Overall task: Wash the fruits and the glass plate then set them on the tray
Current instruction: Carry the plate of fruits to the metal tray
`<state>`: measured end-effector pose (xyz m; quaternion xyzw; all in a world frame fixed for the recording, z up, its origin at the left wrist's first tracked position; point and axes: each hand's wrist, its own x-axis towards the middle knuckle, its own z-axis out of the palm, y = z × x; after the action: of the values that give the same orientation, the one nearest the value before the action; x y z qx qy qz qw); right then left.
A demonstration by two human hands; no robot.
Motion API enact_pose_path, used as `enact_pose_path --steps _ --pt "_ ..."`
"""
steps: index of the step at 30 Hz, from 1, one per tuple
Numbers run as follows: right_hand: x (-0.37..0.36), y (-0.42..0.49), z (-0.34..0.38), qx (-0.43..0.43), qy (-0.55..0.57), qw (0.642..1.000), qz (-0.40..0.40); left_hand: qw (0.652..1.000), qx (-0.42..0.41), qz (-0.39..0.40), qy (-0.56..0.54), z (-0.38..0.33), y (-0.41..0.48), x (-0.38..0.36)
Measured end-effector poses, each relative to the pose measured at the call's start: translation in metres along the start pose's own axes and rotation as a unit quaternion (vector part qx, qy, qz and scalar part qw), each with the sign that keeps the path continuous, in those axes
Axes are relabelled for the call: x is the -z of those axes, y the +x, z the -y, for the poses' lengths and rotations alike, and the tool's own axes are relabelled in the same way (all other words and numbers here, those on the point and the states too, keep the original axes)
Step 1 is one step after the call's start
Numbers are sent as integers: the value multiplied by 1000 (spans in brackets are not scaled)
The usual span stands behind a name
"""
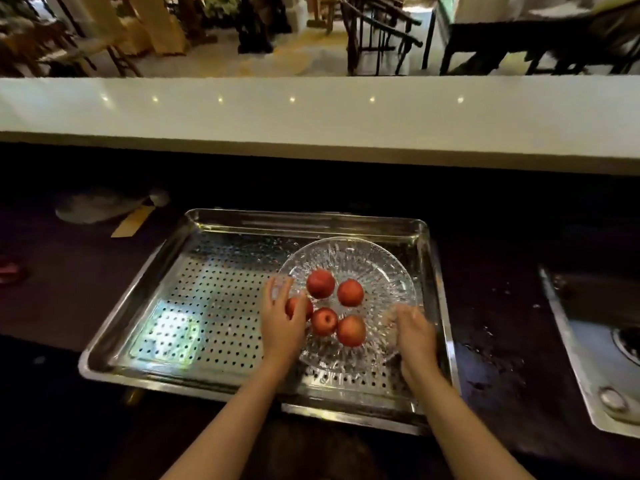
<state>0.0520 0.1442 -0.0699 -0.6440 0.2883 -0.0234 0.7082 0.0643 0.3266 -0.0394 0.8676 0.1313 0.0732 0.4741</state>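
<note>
Glass plate (377, 265), ribbed, wet: lies flat in the right half of the tray (207, 306). Judged rigid, breakable and slick; best taken by opposite rims and kept level. Fruits (350, 292), five, red, round, on the plate: likely firm, light, prone to roll. Left hand (282, 320): fingers spread, resting over the fruit nearest the tray's middle. Right hand (415, 332): at the plate's rim by the tray's right wall, blurred; grip cannot be told.

Head-worn view, facing down, apparently near tray (207, 374)
</note>
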Motion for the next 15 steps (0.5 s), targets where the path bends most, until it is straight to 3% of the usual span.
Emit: enact_pose_path --steps 8,15 --pt "-4 16 -6 128 -265 955 -47 996 76 25 -48 20 8 -13" --pt "-8 29 -5 127 -379 916 -34 992 114 48 -24 19 19 -17"
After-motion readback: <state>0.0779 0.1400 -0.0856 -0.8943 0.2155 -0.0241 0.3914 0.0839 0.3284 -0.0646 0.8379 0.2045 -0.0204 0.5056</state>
